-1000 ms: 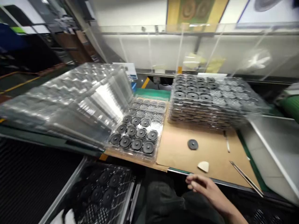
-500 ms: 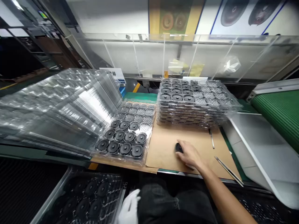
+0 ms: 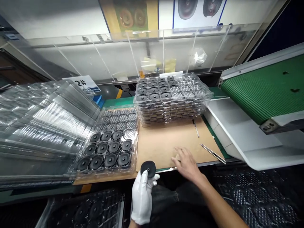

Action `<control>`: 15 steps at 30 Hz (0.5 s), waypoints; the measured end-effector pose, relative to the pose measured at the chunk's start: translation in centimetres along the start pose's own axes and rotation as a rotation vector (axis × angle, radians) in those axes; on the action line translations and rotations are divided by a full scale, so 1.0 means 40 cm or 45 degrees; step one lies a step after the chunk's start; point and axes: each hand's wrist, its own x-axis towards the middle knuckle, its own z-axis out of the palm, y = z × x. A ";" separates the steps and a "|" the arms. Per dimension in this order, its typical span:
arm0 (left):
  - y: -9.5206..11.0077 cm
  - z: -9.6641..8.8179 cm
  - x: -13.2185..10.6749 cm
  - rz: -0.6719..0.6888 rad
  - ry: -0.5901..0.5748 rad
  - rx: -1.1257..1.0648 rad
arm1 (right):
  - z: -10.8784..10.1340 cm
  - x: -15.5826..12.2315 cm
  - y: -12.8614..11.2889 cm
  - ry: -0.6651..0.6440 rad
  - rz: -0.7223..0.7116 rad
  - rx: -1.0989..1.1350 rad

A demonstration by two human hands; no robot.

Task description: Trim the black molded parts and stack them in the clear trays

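My left hand point(image 3: 142, 198), in a white glove, holds a round black speaker point(image 3: 148, 169) at the table's front edge. The thumb lies over its face near the centre, and the other fingers are behind it. My bare right hand point(image 3: 186, 162) rests on the brown cardboard sheet point(image 3: 159, 142) to the right. Its fingers are curled around a small pale piece that I cannot identify. Left of the cardboard lies a clear plastic tray point(image 3: 135, 139). Black speakers fill its front rows, one pocket of the third row is bare, and the farther pockets hold none.
Stacked clear trays point(image 3: 171, 109) stand at the back, the top one partly filled with speakers. Tweezers point(image 3: 213, 153) and a thin metal tool point(image 3: 196, 128) lie on the cardboard. A white bin point(image 3: 228, 136) and green conveyor point(image 3: 268, 85) are at right; nested empty trays point(image 3: 47, 126) at left.
The speaker has passed from my right hand to my gloved left hand, which has risen from below the table edge. My right hand stays over the cardboard. The view has turned right.
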 end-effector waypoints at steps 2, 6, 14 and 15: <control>0.023 0.003 -0.024 -0.028 -0.050 -0.099 | 0.003 -0.004 0.064 0.032 0.113 -0.041; 0.068 0.001 -0.059 0.031 -0.100 0.034 | 0.020 -0.038 0.108 -0.007 0.197 0.025; 0.082 0.007 -0.075 0.050 0.021 0.079 | -0.055 -0.129 -0.127 0.040 0.005 0.526; 0.079 0.009 -0.076 0.069 0.032 0.066 | -0.065 -0.135 -0.162 0.077 -0.085 0.576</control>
